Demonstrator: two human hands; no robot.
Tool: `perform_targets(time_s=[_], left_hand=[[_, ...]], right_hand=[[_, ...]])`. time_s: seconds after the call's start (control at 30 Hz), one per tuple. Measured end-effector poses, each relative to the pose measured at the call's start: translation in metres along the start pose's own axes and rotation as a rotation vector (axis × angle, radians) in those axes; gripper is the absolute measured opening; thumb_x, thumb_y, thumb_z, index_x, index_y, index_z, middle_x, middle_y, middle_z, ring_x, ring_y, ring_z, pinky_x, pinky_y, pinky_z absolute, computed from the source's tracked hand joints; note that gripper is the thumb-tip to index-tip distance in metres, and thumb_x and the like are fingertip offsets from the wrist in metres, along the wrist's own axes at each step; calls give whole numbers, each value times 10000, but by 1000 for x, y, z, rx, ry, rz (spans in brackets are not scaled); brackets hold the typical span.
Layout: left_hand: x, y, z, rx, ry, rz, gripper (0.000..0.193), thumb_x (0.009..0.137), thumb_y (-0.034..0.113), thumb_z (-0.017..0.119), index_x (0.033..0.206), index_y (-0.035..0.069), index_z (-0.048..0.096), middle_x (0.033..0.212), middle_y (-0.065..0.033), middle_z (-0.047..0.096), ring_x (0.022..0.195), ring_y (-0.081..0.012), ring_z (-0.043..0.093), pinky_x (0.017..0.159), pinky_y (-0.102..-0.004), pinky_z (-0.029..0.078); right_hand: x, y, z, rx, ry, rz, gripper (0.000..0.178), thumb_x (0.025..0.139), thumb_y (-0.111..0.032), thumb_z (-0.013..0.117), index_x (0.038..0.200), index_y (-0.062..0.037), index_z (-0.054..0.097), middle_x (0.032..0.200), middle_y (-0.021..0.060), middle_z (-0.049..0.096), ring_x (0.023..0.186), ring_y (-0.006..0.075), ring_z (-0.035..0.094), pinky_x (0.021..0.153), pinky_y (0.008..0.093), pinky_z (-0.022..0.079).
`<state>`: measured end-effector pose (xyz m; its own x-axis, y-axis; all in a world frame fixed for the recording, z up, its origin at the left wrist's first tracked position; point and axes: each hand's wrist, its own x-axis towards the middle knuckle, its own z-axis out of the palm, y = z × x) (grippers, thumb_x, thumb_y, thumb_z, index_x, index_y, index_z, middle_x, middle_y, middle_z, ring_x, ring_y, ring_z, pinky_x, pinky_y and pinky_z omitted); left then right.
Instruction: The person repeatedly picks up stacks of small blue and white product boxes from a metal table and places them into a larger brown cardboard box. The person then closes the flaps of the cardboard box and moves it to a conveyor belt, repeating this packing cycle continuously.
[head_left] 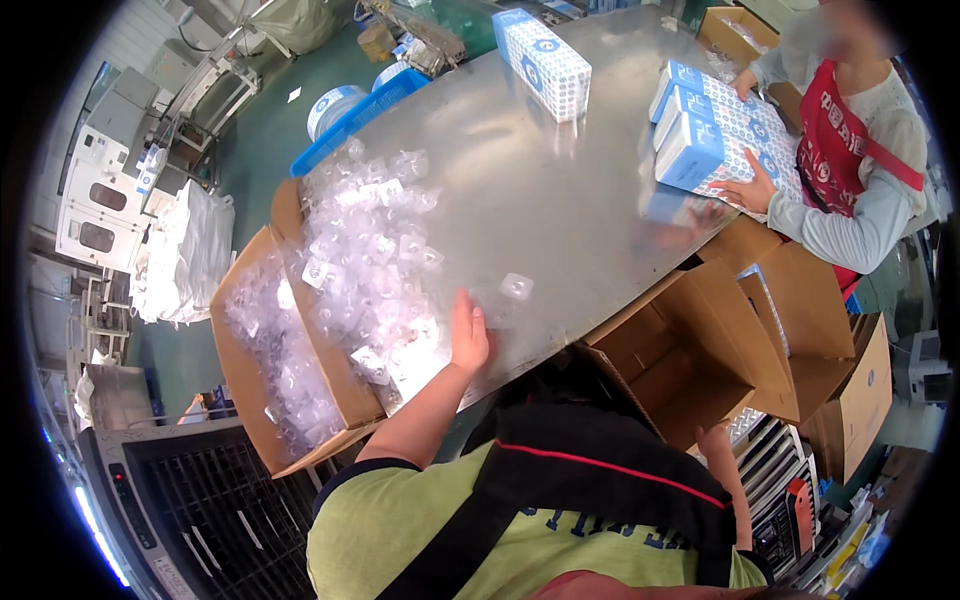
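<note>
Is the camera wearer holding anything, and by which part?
The left hand, beside the clear pieces, appears empty; whether the right hand grips the cardboard box cannot be told.

We see bright light over the broad, shiny grey metal table, with whitish glare on its middle and a streaky reflection below the upright blue-and-white patterned carton at its far side. On the table's left part, the heap of small clear plastic pieces glitters for us, burnt to plain white toward the near edge. Under that edge we find deep shadow, and the open brown cardboard box beside it is dim inside. Well left of the table, a long white light strip flares. We get strong bending all around the table toward a round black border; at its right, the person in the red apron has a blurred-out head.
</note>
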<state>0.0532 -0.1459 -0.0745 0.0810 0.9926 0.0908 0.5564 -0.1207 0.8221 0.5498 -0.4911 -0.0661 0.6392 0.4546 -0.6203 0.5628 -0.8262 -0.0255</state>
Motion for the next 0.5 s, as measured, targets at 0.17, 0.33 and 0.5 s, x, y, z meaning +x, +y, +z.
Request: perform_targets(time_s=[0.17,0.33,0.5], left_hand=[[14,24,2,-325,35,-84,461,1055,251,365,1424,-25,389,1375,-207,469,1276,-313,468,1084,-385,363],[43,41,-28,-558,182,-188,327,1052,201,404,1277,11,547,1102,-73,620,1028,-169,594,909,-307,484],[109,67,-35,-329,45,-12,268,1022,155,460,1229,31,577,1083,-80,631,1017,-196,599,915,-319,473]], right_hand=[[16,29,27,-53,28,-27,1113,883,-412,627,1407,191,-149,1119,340,630,1061,443,627,927,443,514],[-12,-8,-9,-48,-14,93,1114,884,-440,625,1434,161,-136,1162,334,616,1095,426,618,957,445,497],[-22,-13,-13,-98,-61,93,1050,908,-474,565,1427,188,-62,1110,360,622,1055,467,623,926,484,501]])
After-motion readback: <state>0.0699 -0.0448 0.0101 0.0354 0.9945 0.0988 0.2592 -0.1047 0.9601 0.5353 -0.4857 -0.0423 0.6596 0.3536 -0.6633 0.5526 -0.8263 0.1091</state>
